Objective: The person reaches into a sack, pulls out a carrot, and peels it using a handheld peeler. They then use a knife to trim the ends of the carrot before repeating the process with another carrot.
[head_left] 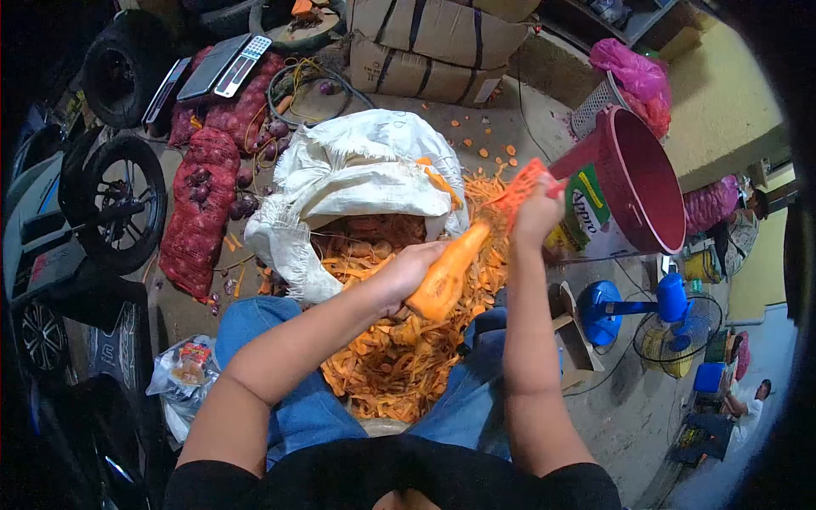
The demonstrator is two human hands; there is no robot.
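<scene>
My left hand [411,272] is closed round the thick end of a large peeled carrot [452,274], which slants up and to the right. In my right hand [537,216] is an orange-red plastic peeler [517,192], held just beyond the carrot's narrow end; its blade cannot be made out. A deep heap of carrot peelings [395,370] lies between my knees, below both hands. Beyond my left hand a white woven sack [357,200] gapes open, with unpeeled carrots [365,249] inside its mouth.
At the right stands a tall red bucket [625,183]. Red net sacks of onions [201,212] and a scale [229,68] are on the left, near a motorcycle wheel [123,204]. Taped cartons [433,51] stand behind. A blue fan [646,310] and other people are farther right.
</scene>
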